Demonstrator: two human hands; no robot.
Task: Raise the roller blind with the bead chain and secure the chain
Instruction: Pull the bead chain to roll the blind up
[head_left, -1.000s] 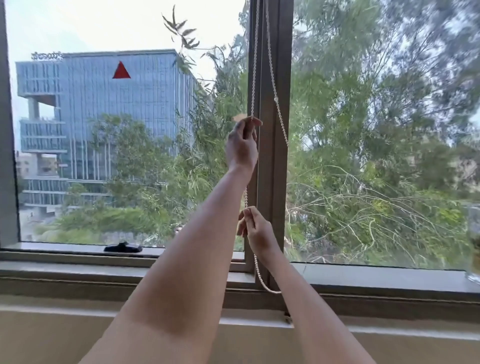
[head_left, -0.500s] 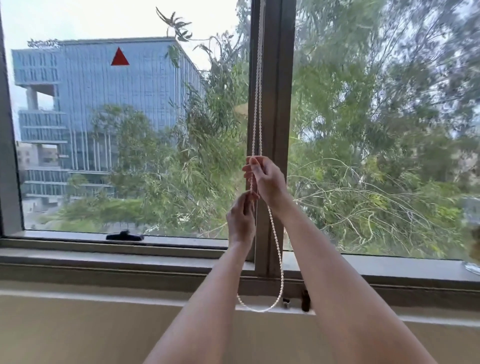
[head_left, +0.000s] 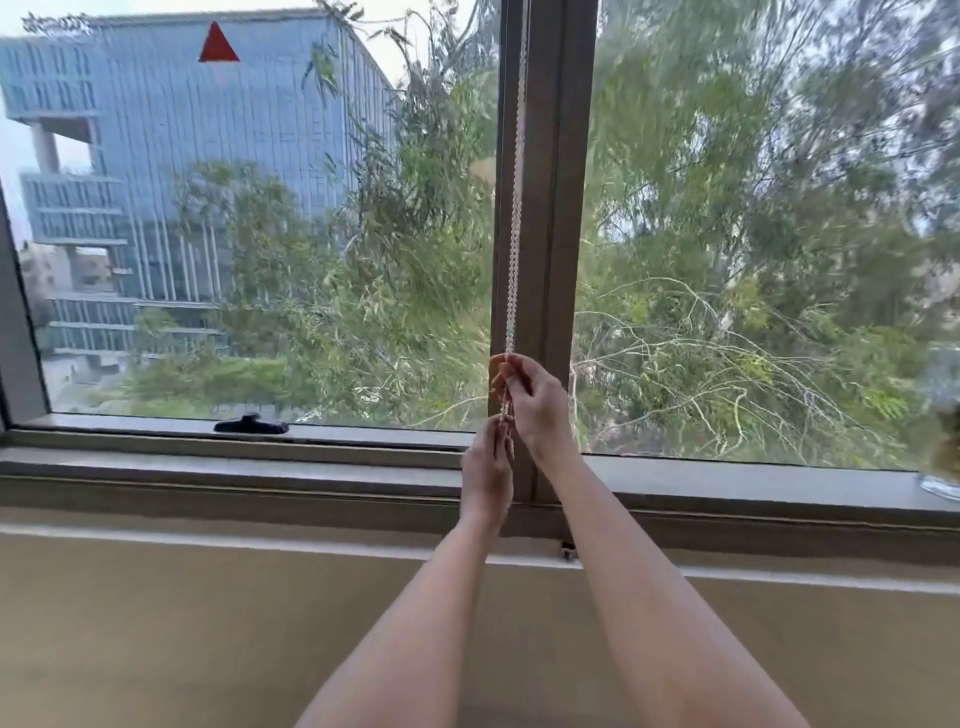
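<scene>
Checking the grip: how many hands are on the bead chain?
2. The right hand grips the chain higher up, in front of the window post; the left hand holds it just below, by the sill.

Both hands' grip on bead chain (head_left: 514, 218): right hand (head_left: 535, 402) above left hand (head_left: 487, 470)

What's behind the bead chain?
Behind the bead chain stands the brown window post. The chain's lower part is covered by the right hand and left hand.
</scene>
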